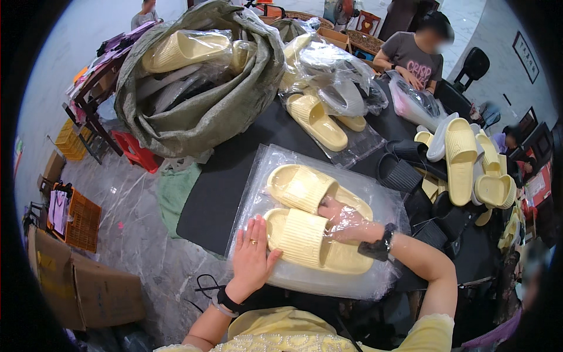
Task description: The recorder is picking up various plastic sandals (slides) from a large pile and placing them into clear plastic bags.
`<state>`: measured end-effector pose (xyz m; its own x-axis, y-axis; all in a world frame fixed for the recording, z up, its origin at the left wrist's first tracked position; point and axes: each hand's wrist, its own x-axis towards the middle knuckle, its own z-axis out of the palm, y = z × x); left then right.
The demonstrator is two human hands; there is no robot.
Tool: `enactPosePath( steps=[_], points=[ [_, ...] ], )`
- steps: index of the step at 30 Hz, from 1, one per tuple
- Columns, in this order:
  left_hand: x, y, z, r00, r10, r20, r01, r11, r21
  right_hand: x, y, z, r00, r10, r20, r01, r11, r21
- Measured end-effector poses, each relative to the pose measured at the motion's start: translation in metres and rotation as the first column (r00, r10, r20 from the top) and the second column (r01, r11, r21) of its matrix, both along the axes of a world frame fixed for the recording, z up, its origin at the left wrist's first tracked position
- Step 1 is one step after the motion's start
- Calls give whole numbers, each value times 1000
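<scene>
A pair of pale yellow ribbed slide slippers, the far one (300, 186) and the near one (297, 239), lies side by side inside a clear plastic bag. They rest on a stack of clear bags (253, 176), toes to the left. My right hand (343, 220) is inside the bag, covered by film, closed at the strap of the far slipper; its fingertips are partly hidden under the strap. My left hand (253, 249) lies flat with fingers stretched, against the bag beside the near slipper's toe, holding nothing.
The black table (214, 202) carries a large grey-green woven sack (205, 123) of bagged slippers. Bagged slippers (316, 120) lie beyond; loose yellow (460, 158) and black slippers (399, 173) pile at the right. Across the table sits another person (413, 58). Cardboard boxes (105, 290) stand left.
</scene>
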<state>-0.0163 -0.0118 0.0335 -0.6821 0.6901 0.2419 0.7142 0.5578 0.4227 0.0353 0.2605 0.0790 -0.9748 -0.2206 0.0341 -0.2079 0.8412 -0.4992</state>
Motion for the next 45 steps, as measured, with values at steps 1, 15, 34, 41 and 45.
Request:
enactPosePath(
  steps=[1,15,34,41,45],
  points=[
    [-1,-2,1,1000,4,-2,-4,1000,-1,-4,-4,-2,1000,-22,2,22,1000,-3],
    [2,-12,22,999,36,-11,-37,995,-87,2,23,-20,988,-138,-70,128,982,-137],
    [2,18,8,997,-44,-55,39,994,-103,191,42,110,571,-752,-330,820,544,179],
    [0,11,2,998,-11,-64,2,990,-141,158,1,184,437,-704,-560,780,606,-153],
    [-1,6,-16,968,-64,244,44,995,87,88,-24,137,837,-282,-468,364,927,93]
  ],
)
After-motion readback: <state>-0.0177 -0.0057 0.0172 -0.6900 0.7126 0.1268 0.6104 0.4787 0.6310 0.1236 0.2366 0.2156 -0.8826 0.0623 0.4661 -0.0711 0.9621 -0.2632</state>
